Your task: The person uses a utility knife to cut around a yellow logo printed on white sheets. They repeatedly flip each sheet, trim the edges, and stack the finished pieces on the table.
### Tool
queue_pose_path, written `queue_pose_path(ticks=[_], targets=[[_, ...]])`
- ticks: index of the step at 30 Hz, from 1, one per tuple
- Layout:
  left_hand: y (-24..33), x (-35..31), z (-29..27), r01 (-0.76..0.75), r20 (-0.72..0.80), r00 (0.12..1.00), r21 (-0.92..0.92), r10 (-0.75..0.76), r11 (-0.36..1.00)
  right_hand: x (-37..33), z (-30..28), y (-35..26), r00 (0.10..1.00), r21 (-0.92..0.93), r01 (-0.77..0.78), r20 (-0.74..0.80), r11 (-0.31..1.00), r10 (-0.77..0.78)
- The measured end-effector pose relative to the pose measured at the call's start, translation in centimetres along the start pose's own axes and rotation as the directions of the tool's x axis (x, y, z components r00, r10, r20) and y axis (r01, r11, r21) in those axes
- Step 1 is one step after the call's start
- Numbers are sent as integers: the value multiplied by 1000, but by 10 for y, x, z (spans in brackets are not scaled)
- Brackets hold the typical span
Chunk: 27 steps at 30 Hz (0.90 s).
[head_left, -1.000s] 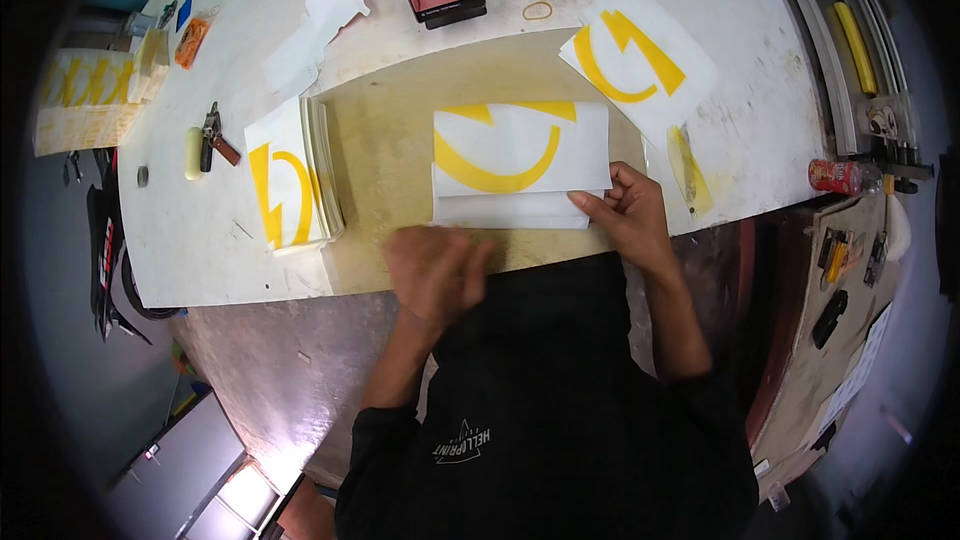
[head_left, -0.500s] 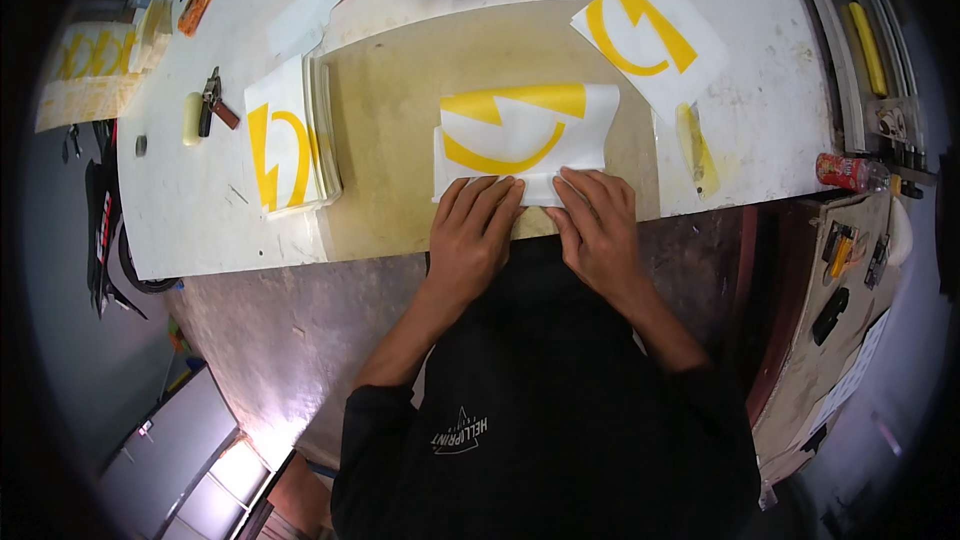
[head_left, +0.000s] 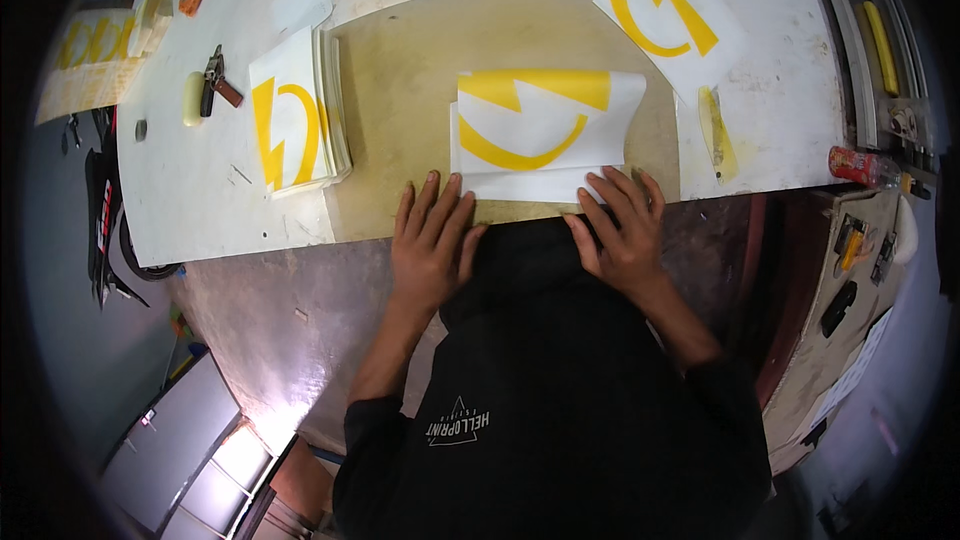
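A white sheet (head_left: 540, 120) with a yellow bolt and curved band lies on the tan mat (head_left: 400, 80) at the table's near edge. It looks folded over, its near strip plain white. My left hand (head_left: 430, 235) lies with fingers stretched out by the sheet's near left corner, fingertips at its edge and partly on the mat. My right hand (head_left: 625, 230) rests at the near right corner, fingers spread, its fingertips on or beside the sheet's edge. Neither hand grips anything.
A stack of similar printed sheets (head_left: 290, 125) stands to the left. Another printed sheet (head_left: 665, 20) lies far right, near a yellowish transparent strip (head_left: 716, 135). A folding tool (head_left: 215, 85) and a pale yellow piece (head_left: 193, 98) lie left; a red-labelled bottle (head_left: 860, 168) is at the right edge.
My hands have moved apart from the middle of the sheet's near edge toward its two corners. The raised near edge now lies flatter. The whole view has shifted slightly.
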<state>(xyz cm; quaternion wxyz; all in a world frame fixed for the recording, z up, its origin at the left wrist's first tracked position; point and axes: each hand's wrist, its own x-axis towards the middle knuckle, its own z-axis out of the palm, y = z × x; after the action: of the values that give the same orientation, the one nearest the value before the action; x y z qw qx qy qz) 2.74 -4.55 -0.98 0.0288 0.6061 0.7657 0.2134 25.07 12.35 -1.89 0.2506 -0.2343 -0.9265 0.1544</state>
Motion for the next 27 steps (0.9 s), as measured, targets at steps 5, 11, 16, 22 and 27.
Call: queue_pose_path(ticks=[5, 11, 16, 22, 27], targets=[[10, -7, 8, 55, -35, 998, -1, -55, 998, -1, 7, -10, 998, -23, 22, 55, 1000, -20], [23, -4, 12, 129, -22, 991, 13, -128, 992, -4, 12, -21, 991, -115, 4, 135, 993, 12], [-2, -19, 8, 117, -47, 992, 52, -115, 992, -15, 12, -16, 994, -146, -7, 111, 989, 23], [2, -14, 12, 123, -92, 989, 36, -119, 992, 3, 37, -49, 994, -87, -19, 105, 996, 28], [10, -6, 15, 178, -202, 964, 15, -171, 984, -33, 4, -1, 996, -207, -82, 27, 975, 89]])
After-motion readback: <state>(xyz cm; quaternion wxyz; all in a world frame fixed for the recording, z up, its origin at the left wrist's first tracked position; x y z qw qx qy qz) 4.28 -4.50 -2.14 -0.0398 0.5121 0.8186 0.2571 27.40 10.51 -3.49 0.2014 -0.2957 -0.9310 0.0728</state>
